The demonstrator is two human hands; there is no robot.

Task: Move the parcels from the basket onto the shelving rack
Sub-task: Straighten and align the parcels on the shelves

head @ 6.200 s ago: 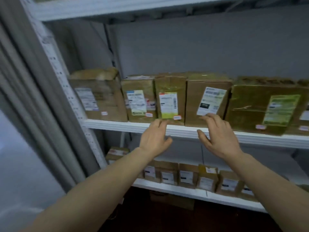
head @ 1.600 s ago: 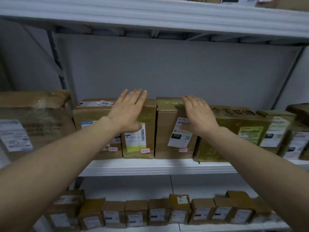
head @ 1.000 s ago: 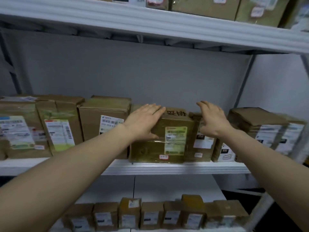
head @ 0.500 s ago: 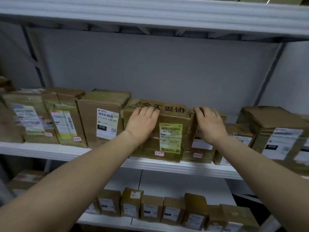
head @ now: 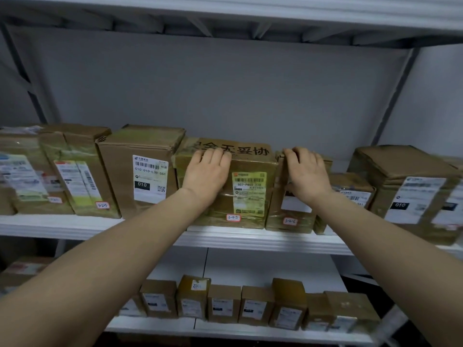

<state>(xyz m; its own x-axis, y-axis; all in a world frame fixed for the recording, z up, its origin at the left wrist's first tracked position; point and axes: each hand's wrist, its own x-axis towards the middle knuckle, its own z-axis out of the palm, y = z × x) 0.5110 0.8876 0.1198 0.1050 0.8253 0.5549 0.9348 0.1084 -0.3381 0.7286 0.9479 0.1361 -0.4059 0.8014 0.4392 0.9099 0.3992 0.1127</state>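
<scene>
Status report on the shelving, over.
Left hand hooked over top of yellow-label parcel. Right hand hooked over narrower parcel beside it. Both on shelf. Nothing blocking.

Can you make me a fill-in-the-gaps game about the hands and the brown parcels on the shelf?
1. The left hand grips the big parcel with the ____ label.
2. The right hand grips the narrow parcel, which stands on the big parcel's ____ side.
3. The fingers curl over the parcels' ____ edges.
4. The small boxes stand on a shelf ____ the hands.

Missing words: yellow, right, top, below.
</scene>
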